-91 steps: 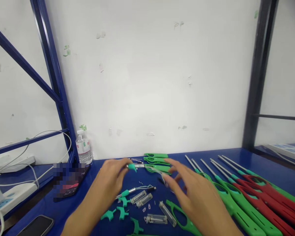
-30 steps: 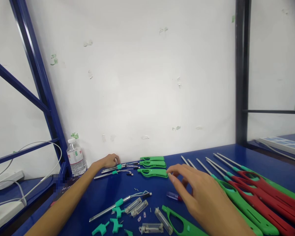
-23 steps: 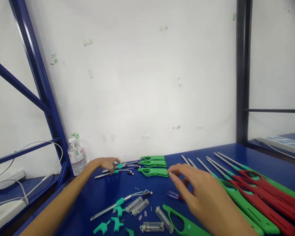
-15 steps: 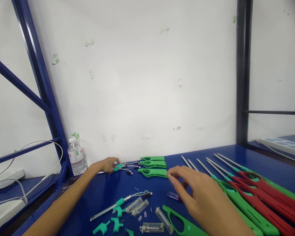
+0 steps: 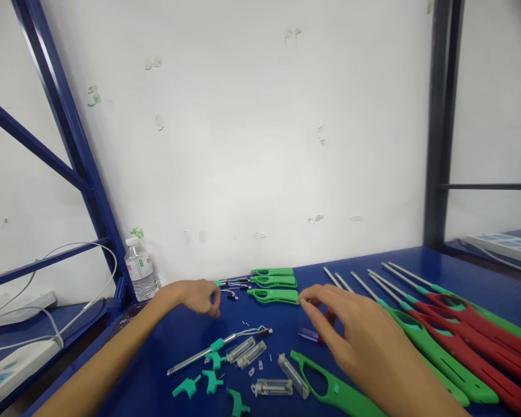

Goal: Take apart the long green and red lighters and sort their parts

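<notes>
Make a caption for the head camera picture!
Left hand and right hand over a blue table with green casings and red lighters.

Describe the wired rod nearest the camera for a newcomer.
On the blue table, find the left hand; nearer the camera lies a slanted silver rod with a teal collar. White wires trail from its right end, beyond two parallel clear tubes. Unlike the wired pieces near the wall, it lies in full view.
</notes>
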Tool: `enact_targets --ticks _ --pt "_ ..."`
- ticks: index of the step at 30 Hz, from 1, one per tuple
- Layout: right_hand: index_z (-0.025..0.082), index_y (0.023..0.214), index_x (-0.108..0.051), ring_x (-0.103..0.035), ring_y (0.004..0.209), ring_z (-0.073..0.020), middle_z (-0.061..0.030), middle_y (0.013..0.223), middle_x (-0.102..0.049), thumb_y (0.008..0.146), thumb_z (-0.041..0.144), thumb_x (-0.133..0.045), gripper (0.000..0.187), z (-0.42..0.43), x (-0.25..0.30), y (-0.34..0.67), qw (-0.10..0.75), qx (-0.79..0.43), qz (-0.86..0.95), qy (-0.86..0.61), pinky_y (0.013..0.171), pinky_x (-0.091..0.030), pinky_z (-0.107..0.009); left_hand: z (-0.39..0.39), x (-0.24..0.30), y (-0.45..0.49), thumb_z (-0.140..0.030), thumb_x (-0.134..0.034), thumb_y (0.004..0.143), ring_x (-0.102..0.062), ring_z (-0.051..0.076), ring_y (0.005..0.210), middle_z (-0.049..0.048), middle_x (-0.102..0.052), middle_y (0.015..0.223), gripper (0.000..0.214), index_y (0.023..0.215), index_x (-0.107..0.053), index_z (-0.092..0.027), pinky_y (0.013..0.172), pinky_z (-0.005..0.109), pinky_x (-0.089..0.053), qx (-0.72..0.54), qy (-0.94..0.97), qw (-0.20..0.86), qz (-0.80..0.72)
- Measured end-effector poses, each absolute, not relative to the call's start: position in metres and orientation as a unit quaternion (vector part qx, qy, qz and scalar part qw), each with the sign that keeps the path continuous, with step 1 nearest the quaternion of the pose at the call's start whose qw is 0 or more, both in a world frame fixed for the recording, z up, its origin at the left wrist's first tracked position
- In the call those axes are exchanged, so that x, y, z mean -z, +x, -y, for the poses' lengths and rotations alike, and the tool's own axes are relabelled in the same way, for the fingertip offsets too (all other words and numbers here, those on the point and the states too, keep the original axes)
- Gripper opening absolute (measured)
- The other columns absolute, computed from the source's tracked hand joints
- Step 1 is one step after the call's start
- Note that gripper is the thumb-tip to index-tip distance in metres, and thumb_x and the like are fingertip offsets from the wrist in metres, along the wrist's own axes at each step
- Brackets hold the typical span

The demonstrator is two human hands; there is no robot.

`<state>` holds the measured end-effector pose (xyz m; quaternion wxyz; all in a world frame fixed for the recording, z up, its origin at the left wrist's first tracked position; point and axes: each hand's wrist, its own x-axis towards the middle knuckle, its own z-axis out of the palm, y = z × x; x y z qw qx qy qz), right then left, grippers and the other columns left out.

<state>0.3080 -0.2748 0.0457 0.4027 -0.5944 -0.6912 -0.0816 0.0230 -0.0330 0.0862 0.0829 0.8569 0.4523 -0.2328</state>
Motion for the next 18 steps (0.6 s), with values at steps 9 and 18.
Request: enact_targets --ticks 9,18 --pt "0.031 0.113 -0.079 -0.084 0.084 -0.0296 -0.0024 0.103 -0.084 0.112 0.030 -0.048 0.030 0.274 -0.044 0.307 0.390 0.072 0.702 -0.592 0.073 -0.060 -0.040 0.070 -0.084 0.054 -0.044 -0.076 0.104 -0.075 0.020 0.099 0.0045 -0.076 0.111 0.029 0.114 -0.074 -0.016 0.092 0.042 -0.064 0.310 0.858 0.158 -0.378" --pt "0.032 0.114 -0.078 -0.085 0.091 -0.0318 -0.0021 0.106 -0.086 0.112 0.031 -0.051 0.027 0.275 -0.047 0.307 0.389 0.063 0.693 -0.604 0.074 -0.058 -0.038 0.053 -0.074 0.049 -0.039 -0.075 0.105 -0.075 0.019 0.099 0.0048 -0.076 0.112 0.027 0.117 -0.072 -0.016 0.089 0.040 -0.065 0.257 0.875 0.185 -0.368"
